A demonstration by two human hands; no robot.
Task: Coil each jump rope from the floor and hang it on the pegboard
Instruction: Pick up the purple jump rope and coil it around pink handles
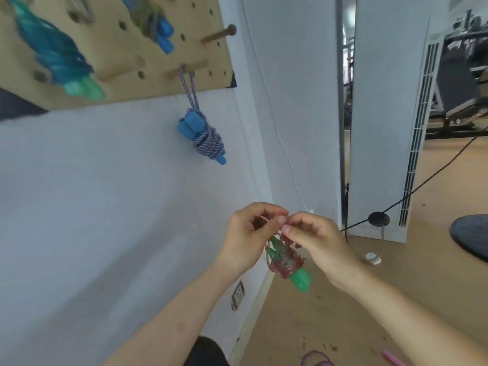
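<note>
A coiled red jump rope with green handles (289, 268) hangs below my two hands, low in the middle of the view. My left hand (248, 239) and my right hand (317, 241) meet fingertip to fingertip and both pinch the thin red loop at the bundle's top. The wooden pegboard (216, 56) hangs on the wall at the upper left. On it hang a teal rope with green handles (55, 54), a rope with blue handles (155, 25), and a blue-and-white twisted rope with blue handles (204, 133) dangling from a peg. One peg (220, 34) near the board's right edge is bare.
A purple rope with a pink handle (320, 359) lies on the wooden floor at the bottom right. A white standing unit (385, 128) is at the right, with a black cable (422, 184) across it. A dark round base (472, 233) sits at the far right. The wall holds a socket (237, 294).
</note>
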